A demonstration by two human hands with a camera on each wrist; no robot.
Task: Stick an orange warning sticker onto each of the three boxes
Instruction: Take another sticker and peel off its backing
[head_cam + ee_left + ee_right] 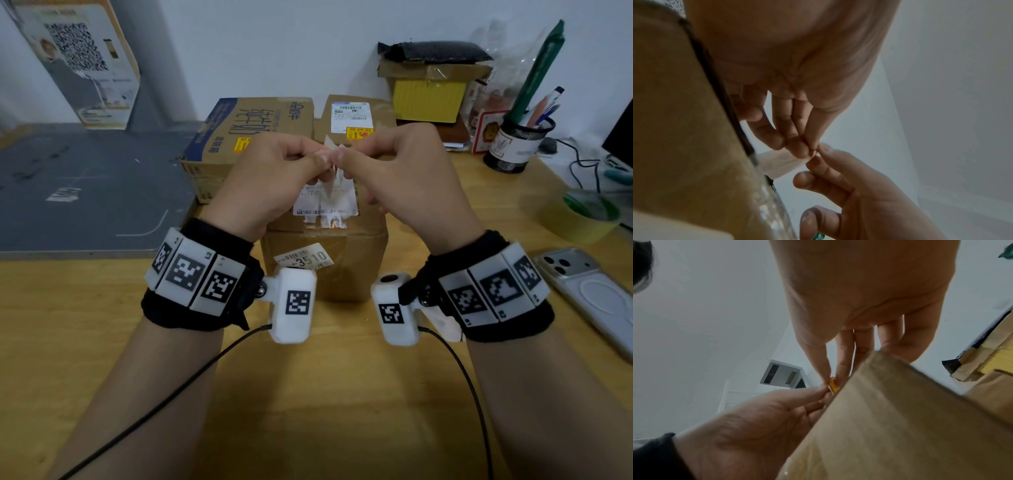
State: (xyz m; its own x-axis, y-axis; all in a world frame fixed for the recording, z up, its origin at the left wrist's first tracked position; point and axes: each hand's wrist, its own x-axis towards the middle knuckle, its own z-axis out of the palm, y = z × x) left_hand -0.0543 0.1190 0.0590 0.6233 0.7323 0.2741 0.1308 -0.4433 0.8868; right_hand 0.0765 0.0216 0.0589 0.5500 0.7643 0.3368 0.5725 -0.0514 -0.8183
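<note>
Three cardboard boxes stand on the wooden desk (342, 394). The near box (325, 267) is in the middle, its front edge facing the person. Behind it the left box (253, 137) and the right box (356, 116) stand side by side, touching or almost touching. Each back box has an orange sticker on top: one (241, 144) on the left box, one (359, 133) on the right box. On the top of the near box I see only white labels; part of this top is hidden by the hands.

In front of the near box the desk is bare wood up to the wrists. To the left a grey mat (85, 192) lies flat. To the right there is less room: a phone (589, 294), a tape roll (585, 216) and a pen holder (517, 144) stand near the desk edge.

Both hands are raised above the near box, wrists apart, fingertips meeting in the middle. The left hand (270, 185) and the right hand (400, 181) both pinch a small sticker (833, 386) with a pale backing paper (334, 150) between thumb and forefinger. In the right wrist view an orange bit shows between the fingertips. The other fingers are loosely curled. The sticker is in the air, not touching the box.
</note>
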